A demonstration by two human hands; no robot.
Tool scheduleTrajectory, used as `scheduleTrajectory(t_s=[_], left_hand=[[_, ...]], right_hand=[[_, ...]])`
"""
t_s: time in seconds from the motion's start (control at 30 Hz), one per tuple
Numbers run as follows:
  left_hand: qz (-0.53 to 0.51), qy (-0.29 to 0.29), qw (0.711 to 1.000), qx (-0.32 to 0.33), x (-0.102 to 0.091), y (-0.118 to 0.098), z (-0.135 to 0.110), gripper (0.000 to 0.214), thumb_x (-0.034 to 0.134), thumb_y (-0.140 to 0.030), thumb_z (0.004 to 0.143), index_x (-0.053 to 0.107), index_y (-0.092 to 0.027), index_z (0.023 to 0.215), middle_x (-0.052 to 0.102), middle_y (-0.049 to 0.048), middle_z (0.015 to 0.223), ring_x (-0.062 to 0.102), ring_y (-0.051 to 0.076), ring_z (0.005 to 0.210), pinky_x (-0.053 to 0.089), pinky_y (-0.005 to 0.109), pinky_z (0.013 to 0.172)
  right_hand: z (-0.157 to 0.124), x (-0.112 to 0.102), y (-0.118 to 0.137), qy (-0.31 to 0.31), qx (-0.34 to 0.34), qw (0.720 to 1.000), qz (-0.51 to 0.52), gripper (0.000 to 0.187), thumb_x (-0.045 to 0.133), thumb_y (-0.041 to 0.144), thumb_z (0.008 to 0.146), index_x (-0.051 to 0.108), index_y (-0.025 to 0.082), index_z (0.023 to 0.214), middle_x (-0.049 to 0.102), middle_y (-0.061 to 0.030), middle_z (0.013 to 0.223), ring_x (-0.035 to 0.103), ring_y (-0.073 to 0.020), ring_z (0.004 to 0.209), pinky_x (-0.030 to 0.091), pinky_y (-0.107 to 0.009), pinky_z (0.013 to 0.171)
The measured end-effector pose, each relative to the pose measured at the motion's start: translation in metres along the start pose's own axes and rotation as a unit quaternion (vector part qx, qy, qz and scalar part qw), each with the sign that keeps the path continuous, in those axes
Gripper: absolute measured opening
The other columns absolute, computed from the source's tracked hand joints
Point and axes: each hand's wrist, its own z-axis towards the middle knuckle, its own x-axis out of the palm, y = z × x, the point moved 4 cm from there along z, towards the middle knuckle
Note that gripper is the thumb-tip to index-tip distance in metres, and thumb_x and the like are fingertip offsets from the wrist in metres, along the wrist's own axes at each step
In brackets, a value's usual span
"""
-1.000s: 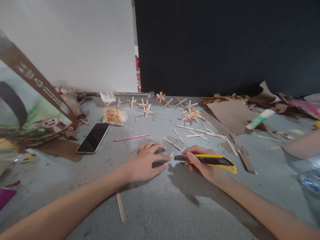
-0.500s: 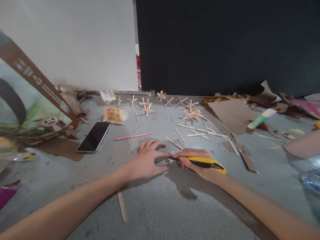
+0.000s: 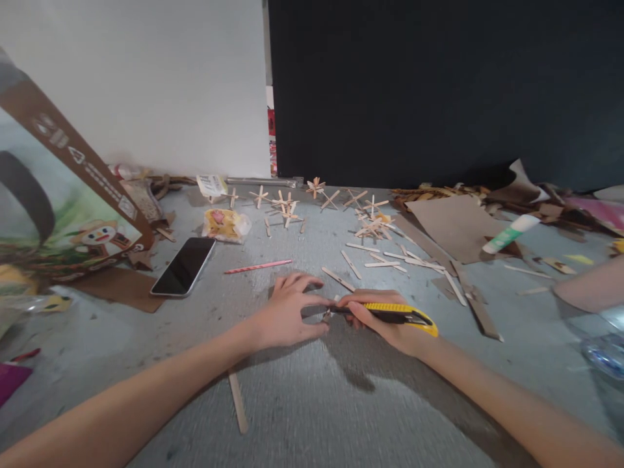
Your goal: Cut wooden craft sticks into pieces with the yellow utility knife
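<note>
My right hand [image 3: 385,322] grips a yellow and black utility knife [image 3: 394,314], its tip pointing left at a small wooden stick piece [image 3: 329,314] on the grey table [image 3: 312,403]. My left hand [image 3: 287,312] rests on the table with thumb and fingers pinching that stick piece against the surface, right beside the blade tip. Loose wooden craft sticks [image 3: 385,260] lie just beyond my hands. One more stick [image 3: 238,403] lies near my left forearm.
A black phone [image 3: 184,266] lies left of my hands, with a pink pencil [image 3: 257,266] beside it. Glued stick crosses [image 3: 287,205] stand at the back. Cardboard sheets [image 3: 453,224], a green-white glue tube [image 3: 509,233] and a printed box [image 3: 58,214] flank the area. Another person's arm [image 3: 589,286] shows at right.
My right hand has brought the knife leftward until its tip meets the stick piece under my left fingers. The left hand has barely moved.
</note>
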Motion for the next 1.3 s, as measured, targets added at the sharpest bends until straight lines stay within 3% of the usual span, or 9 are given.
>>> scheduleTrajectory(t_s=[0.23,0.43,0.67,0.87,1.1,1.3], left_hand=[[0.008,0.008,1.000,-0.007,0.000,0.000,0.001,0.034,0.075,-0.043,0.087,0.077,-0.038,0.120,0.060,0.0068,0.141,0.046,0.035,0.136,0.036,0.056,0.110],[0.017,0.008,1.000,-0.021,-0.001,-0.002,0.003,0.035,0.077,-0.046,0.086,0.077,-0.036,0.119,0.058,0.0065,0.146,0.044,0.035,0.140,0.034,0.055,0.114],[0.028,-0.004,1.000,-0.007,0.003,-0.007,0.003,0.046,0.074,-0.049,0.088,0.070,-0.032,0.130,0.055,0.0106,0.150,0.045,0.036,0.140,0.033,0.058,0.113],[0.042,-0.011,0.999,-0.002,0.004,-0.009,0.000,0.048,0.072,-0.053,0.089,0.069,-0.032,0.132,0.055,0.0120,0.149,0.044,0.036,0.141,0.033,0.059,0.113],[0.066,-0.012,0.996,0.054,-0.011,-0.006,-0.004,0.032,0.061,-0.048,0.098,0.076,-0.029,0.119,0.064,0.0110,0.134,0.048,0.033,0.135,0.034,0.055,0.109],[0.113,-0.047,0.989,0.080,-0.015,-0.015,-0.013,0.025,0.054,-0.025,0.097,0.079,-0.021,0.095,0.068,0.0119,0.116,0.050,0.032,0.127,0.033,0.053,0.107]], right_hand=[[0.009,0.002,0.012,0.033,-0.008,0.998,-0.053,0.041,0.049,0.050,0.105,0.077,0.022,0.095,0.070,-0.0037,0.074,0.064,-0.0154,0.059,0.051,-0.028,0.058],[0.012,0.008,0.008,0.025,0.034,0.999,-0.029,0.044,0.052,0.049,0.103,0.072,0.022,0.075,0.064,-0.0026,0.065,0.055,-0.0140,0.052,0.044,-0.026,0.050],[0.011,0.012,0.009,-0.002,0.044,0.999,0.003,0.043,0.053,0.051,0.101,0.075,0.018,0.085,0.062,-0.0014,0.061,0.053,-0.0136,0.052,0.043,-0.025,0.051],[0.010,0.015,0.021,-0.007,-0.006,0.998,-0.055,0.043,0.049,0.047,0.104,0.072,0.017,0.084,0.062,-0.0018,0.065,0.052,-0.0135,0.056,0.042,-0.026,0.055],[0.010,0.017,0.032,0.004,-0.019,0.997,-0.070,0.046,0.044,0.046,0.106,0.063,0.019,0.074,0.059,-0.0016,0.064,0.052,-0.0141,0.057,0.040,-0.026,0.056],[0.010,0.018,0.035,0.007,-0.030,0.995,-0.092,0.045,0.043,0.046,0.106,0.061,0.021,0.074,0.054,0.0014,0.062,0.049,-0.0134,0.056,0.039,-0.026,0.057]])
